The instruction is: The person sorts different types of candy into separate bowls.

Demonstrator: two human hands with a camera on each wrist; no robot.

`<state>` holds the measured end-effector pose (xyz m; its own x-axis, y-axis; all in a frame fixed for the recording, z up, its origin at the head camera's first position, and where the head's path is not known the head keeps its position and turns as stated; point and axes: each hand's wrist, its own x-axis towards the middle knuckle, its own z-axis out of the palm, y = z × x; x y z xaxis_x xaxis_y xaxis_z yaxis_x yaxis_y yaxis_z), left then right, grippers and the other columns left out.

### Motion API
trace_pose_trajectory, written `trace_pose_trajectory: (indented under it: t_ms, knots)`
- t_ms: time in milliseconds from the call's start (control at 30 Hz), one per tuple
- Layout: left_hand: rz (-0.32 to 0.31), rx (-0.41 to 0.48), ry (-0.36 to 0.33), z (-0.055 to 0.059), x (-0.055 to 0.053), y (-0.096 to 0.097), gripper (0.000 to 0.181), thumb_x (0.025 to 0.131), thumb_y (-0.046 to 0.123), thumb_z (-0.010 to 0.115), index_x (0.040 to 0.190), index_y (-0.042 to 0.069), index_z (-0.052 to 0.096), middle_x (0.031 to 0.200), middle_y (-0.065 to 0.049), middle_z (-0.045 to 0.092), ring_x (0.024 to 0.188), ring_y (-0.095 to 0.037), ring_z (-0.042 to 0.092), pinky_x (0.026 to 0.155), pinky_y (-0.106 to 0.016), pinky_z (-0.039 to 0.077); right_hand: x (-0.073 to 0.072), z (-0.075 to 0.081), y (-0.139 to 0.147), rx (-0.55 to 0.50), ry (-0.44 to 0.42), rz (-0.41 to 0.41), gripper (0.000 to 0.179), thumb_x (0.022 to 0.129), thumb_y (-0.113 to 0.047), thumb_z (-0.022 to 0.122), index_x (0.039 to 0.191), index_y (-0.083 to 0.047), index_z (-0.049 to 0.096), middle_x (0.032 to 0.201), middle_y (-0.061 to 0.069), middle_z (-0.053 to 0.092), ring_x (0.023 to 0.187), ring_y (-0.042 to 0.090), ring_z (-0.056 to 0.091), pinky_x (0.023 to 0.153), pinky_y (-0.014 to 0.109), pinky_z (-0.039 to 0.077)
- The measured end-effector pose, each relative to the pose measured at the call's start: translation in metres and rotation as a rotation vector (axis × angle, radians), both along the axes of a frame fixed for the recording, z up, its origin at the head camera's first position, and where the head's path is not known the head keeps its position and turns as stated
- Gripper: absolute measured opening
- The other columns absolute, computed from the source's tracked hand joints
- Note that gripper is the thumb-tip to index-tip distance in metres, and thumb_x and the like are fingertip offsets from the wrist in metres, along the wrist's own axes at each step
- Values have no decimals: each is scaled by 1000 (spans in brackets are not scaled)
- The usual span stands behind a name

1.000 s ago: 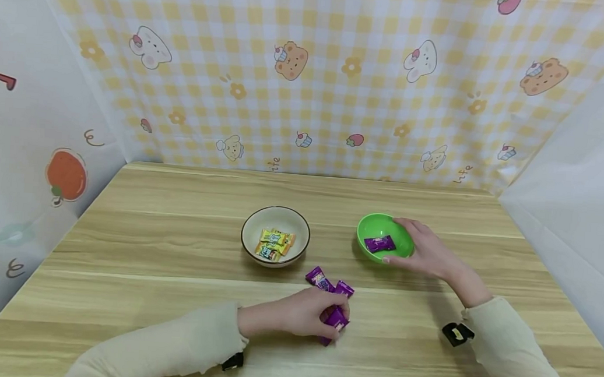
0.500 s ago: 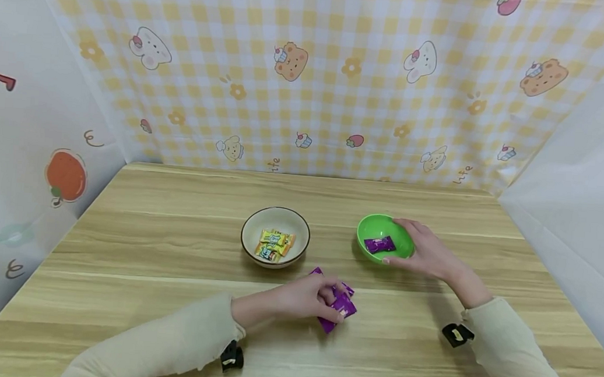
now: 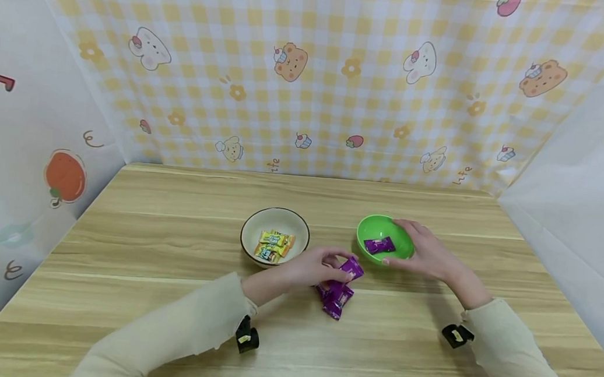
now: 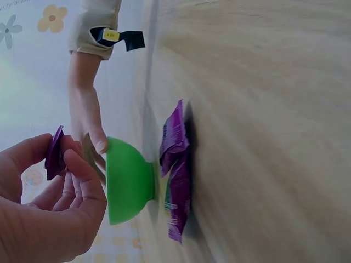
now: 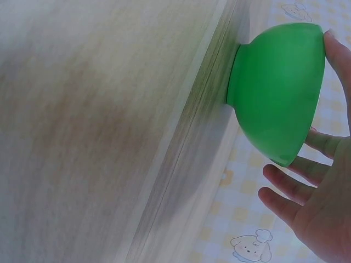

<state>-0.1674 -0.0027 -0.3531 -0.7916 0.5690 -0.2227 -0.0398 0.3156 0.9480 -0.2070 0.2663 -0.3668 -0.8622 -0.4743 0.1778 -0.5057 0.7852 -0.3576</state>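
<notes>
My left hand [image 3: 309,268] pinches a purple-wrapped candy [image 3: 351,268] between thumb and fingertips, raised off the table just short of the green bowl. In the left wrist view the held candy [image 4: 55,153] is seen edge-on. Below that hand, more purple candies [image 3: 337,302] lie on the wood, overlapping one another and partly covered by the hand. The green bowl [image 3: 378,223] stands upright with one purple candy [image 3: 379,245] inside. My right hand [image 3: 426,251] holds this bowl by its right side, thumb at the near rim [image 5: 321,55] and fingers at the far rim.
A cream bowl [image 3: 248,234] with a dark rim stands left of the green one, with several yellow candies [image 3: 274,242] in it. The left forearm passes close in front of it. A checked cloth [image 3: 318,108] hangs behind the wooden table [image 3: 174,214].
My left hand has picked a purple candy from the pile and carried it up and toward the green bowl. The right hand stays on the bowl.
</notes>
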Motion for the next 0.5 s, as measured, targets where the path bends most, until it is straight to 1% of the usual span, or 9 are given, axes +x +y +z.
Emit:
trace_pose_trajectory:
  t_ms: [167, 233, 300, 400, 500]
  knots:
    - [40, 41, -11, 5, -9, 9, 40, 81, 13, 65, 119, 9, 56, 84, -7, 57, 69, -17, 56, 67, -40, 49, 0, 0, 0, 0, 3, 5, 89, 66, -49, 71, 130, 1, 36, 124, 25, 40, 111, 41, 38, 86, 55, 34]
    - [63, 47, -12, 9, -14, 13, 41, 81, 13, 65, 120, 9, 55, 83, -6, 56, 68, -15, 56, 67, -40, 49, 0, 0, 0, 2, -2, 5, 89, 67, -49, 71, 131, 0, 35, 124, 24, 40, 111, 41, 38, 86, 54, 34]
    - [88, 44, 4, 12, -18, 18, 41, 80, 13, 66, 119, 8, 55, 80, -6, 58, 66, -14, 55, 66, -38, 49, 0, 0, 0, 5, -9, 4, 89, 67, -49, 71, 131, 0, 35, 125, 24, 39, 112, 41, 37, 86, 54, 34]
    - [115, 58, 19, 17, -25, 25, 36, 80, 10, 66, 114, 5, 55, 75, -5, 61, 61, -13, 55, 66, -36, 49, 0, 0, 0, 6, -21, 0, 89, 67, -50, 70, 132, 0, 34, 126, 24, 39, 112, 40, 37, 85, 54, 35]
    - [126, 74, 31, 20, -31, 31, 30, 79, 8, 66, 107, 3, 55, 71, -7, 62, 58, -13, 56, 67, -38, 49, 1, 1, 0, 8, -31, -6, 89, 68, -50, 70, 132, -1, 33, 126, 23, 38, 112, 40, 37, 84, 54, 36]
